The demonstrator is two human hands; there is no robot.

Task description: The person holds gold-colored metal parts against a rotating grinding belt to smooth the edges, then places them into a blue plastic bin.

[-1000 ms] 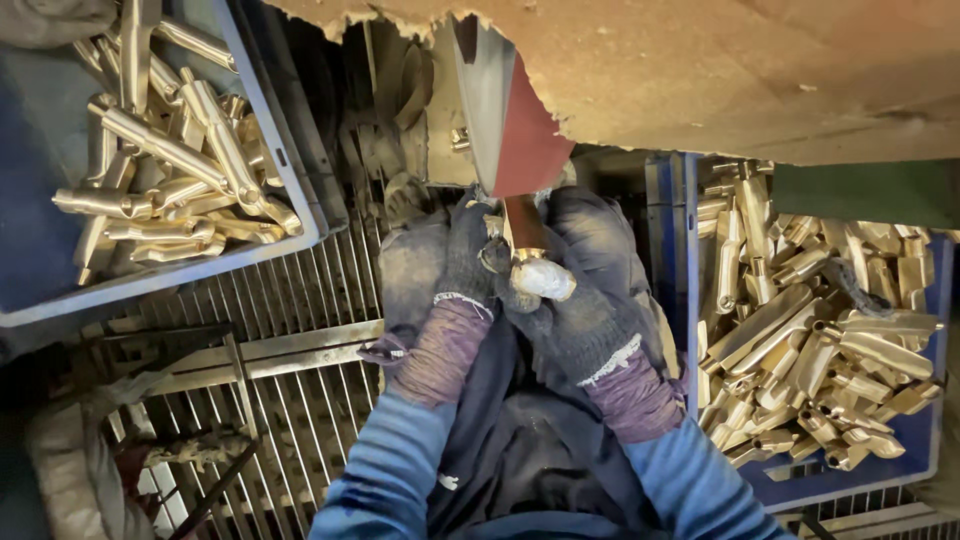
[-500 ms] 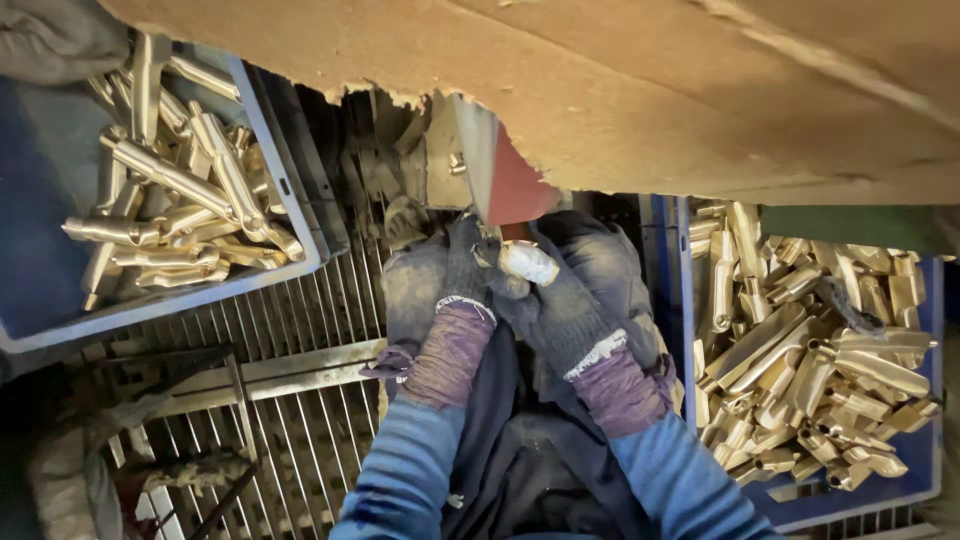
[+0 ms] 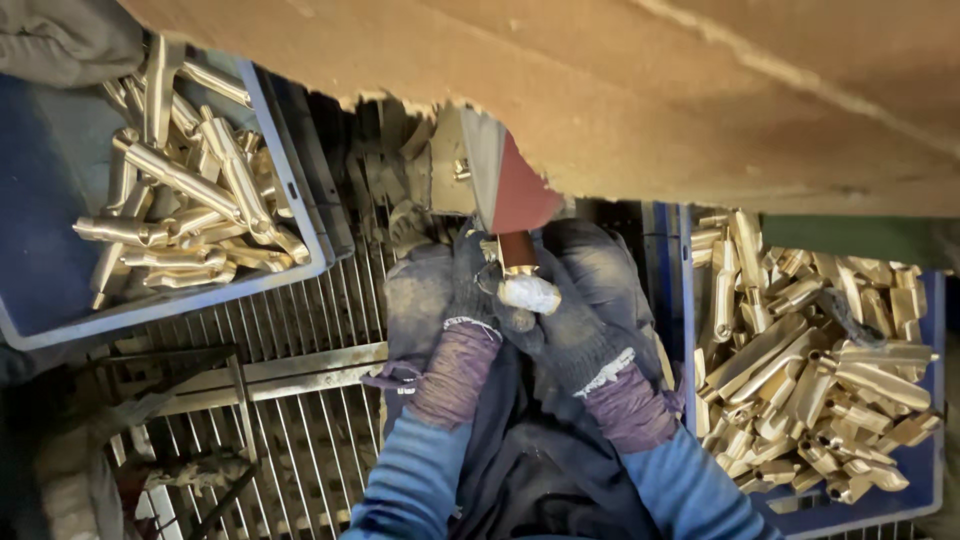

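Note:
Both my hands wear dark work gloves with purple cuffs. My left hand (image 3: 470,285) and my right hand (image 3: 570,335) together grip one brass piece (image 3: 517,252), its upper end pressed against a reddish-brown abrasive belt (image 3: 522,190) that runs down from under a brown dusty cover. A white-taped fingertip of my right hand lies across the piece just below the belt. Most of the piece is hidden by the gloves.
A blue tray (image 3: 295,215) with several long brass pieces sits at the left. Another blue tray (image 3: 920,480), heaped with brass pieces, stands at the right. A metal grate (image 3: 290,400) lies below. My knees in dark trousers flank the belt.
The camera has tipped so the brown cover fills more of the top. My hands keep the brass piece at the belt, with little shift.

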